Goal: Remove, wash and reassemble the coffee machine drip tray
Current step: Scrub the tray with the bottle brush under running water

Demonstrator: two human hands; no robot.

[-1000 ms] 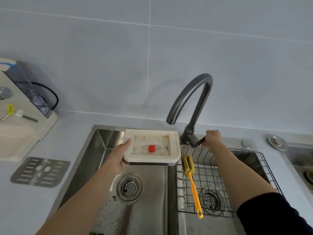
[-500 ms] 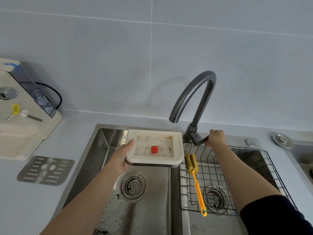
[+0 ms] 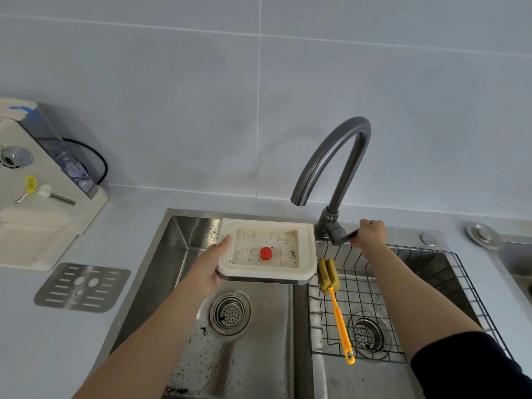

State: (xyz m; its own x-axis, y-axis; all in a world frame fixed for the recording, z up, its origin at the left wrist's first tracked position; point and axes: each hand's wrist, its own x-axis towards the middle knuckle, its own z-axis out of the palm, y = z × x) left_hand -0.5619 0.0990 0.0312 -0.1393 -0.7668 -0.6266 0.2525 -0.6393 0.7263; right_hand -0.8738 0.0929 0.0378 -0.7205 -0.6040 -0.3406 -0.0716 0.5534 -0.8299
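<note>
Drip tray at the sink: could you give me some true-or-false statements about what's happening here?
1. The left hand holds the drip tray above the left basin. True.
2. Water runs from the faucet. False: no water shows.
3. The right hand grips the faucet lever. True.
4. The metal grate sits on the tray. False: it lies on the counter.
5. The yellow brush lies in the wire rack. True.

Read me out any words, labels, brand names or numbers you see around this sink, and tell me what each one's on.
No text here is readable.
The yellow tag on the coffee machine: any print is too small to read.
On the drip tray, faucet handle and metal grate: no lettering visible.
</note>
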